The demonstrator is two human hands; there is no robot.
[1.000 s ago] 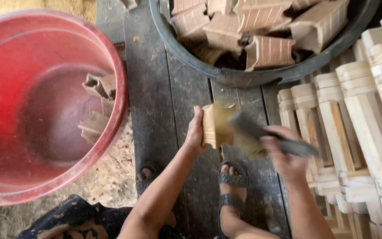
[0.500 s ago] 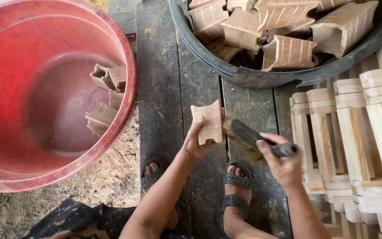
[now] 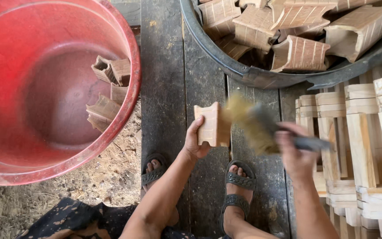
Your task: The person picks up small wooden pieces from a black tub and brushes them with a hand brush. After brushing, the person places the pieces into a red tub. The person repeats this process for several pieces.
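My left hand [image 3: 195, 142] holds a small grooved wooden block [image 3: 212, 124] upright over dark planks. My right hand [image 3: 295, 151] grips a dark-handled brush [image 3: 261, 128], blurred with motion, its yellowish bristles against the block's right side. A large red plastic tub [image 3: 124, 57] at the left holds a few similar wooden pieces [image 3: 109, 90]. A black basin [image 3: 244, 73] at the top right is heaped with more grooved blocks [image 3: 299, 53].
Rows of pale carved wooden pieces [image 3: 368, 132] are stacked along the right. My feet in dark sandals [image 3: 237, 188] rest on the dark plank floor [image 3: 169, 66]. Sandy ground [image 3: 107, 177] lies below the red tub.
The brush has swung up against the block's right side and blurs with motion. The block has shifted slightly in my left hand. The view has drifted a little.
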